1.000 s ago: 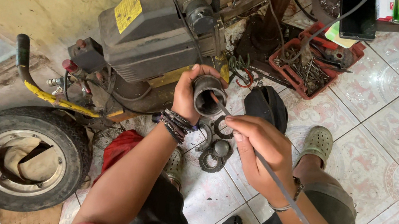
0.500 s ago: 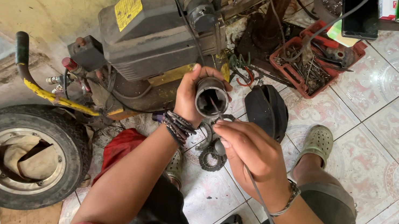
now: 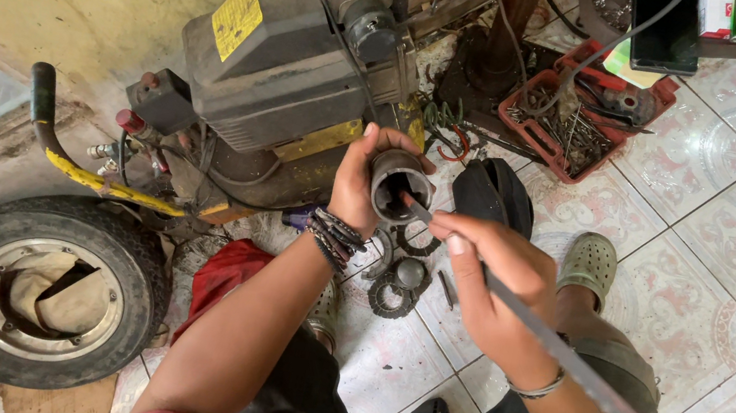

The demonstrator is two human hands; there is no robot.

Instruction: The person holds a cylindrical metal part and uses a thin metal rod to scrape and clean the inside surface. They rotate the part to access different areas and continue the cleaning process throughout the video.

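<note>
Compressor [image 3: 281,70]: large grey-black machine against the wall, behind the work; a loose tyre [image 3: 41,290] lies at its left.
Red tray [image 3: 570,121]: holds drill bits and tools, well apart.
Metal sleeve [image 3: 395,184]: short dark cylinder, held up above the tiled floor [image 3: 735,241]. Judged rigid, moderately heavy, possibly greasy; best gripped around the outer wall.
Flat blade [image 3: 555,345]: long, thin strip, tip inside the sleeve bore. Judged light, springy; hold near the working end.
Left hand [image 3: 357,184]: fingers wrapped around the sleeve.
Right hand [image 3: 501,280]: fingers pinched on the blade.
Toothed rings [image 3: 396,287]: on the floor below the sleeve.
</note>
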